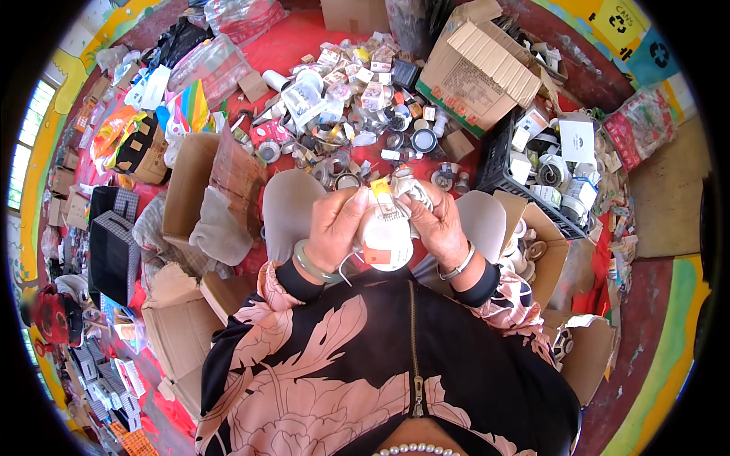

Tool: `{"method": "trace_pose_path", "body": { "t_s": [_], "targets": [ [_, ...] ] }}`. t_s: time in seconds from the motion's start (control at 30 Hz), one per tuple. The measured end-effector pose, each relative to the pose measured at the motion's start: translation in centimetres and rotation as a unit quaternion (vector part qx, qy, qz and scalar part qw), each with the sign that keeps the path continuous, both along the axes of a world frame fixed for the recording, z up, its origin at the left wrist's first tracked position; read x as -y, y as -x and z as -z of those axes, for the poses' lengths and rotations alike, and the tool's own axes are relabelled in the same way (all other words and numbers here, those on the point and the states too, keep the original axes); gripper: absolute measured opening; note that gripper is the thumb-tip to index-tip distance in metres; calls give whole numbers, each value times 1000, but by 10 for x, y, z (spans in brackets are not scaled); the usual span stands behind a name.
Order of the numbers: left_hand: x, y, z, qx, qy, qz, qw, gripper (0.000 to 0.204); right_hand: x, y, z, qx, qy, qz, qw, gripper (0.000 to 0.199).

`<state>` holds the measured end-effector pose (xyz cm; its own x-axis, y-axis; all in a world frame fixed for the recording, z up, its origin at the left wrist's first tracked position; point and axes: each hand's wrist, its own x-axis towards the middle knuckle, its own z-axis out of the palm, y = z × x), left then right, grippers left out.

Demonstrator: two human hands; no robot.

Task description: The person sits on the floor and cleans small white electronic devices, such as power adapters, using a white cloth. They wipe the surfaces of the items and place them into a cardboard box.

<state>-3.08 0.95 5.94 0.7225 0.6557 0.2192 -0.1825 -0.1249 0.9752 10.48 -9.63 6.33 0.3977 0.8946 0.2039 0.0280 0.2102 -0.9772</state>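
Observation:
In front of my lap I hold a white round housing (pixel 386 242) with an orange-and-white label on its face and a yellow tag at its top. Its exact kind does not show; a thin white wire hangs at its left side. My left hand (pixel 332 228) is closed on its left edge. My right hand (pixel 441 228) is closed around crumpled grey-white material (pixel 411 193), perhaps cloth, against the housing's upper right side. Just beyond my hands lies a large heap of mixed lamps, small boxes and fittings (pixel 365 137) on a red floor covering.
At the right stand a black plastic crate (pixel 487 176) of boxed items and cardboard boxes (pixel 559 266) holding round white parts. A large carton (pixel 475 76) leans behind the heap. Open cardboard boxes (pixel 186 178) flank my left side, with bags and black cases (pixel 114 251) further left.

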Motion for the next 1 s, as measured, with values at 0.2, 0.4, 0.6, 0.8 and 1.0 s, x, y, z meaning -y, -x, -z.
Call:
{"method": "trace_pose_path", "body": {
  "t_s": [0.2,0.4,0.6,0.8,1.0],
  "targets": [
    [4,-1,3,74,101,-87,988,35,6,17,35,-152,15,27,988,24],
    [5,-3,2,139,163,-126,969,40,-2,35,42,-209,-9,63,976,22],
    [-23,-6,27,66,62,-39,995,49,-4,-25,6,3,47,72,996,20],
    [-36,-16,-22,-67,-183,189,963,23,-6,-55,-41,443,67,-111,887,17],
    [-27,-17,-19,-52,-183,164,968,25,-13,-56,-45,434,36,-129,891,17]
  ]
}}
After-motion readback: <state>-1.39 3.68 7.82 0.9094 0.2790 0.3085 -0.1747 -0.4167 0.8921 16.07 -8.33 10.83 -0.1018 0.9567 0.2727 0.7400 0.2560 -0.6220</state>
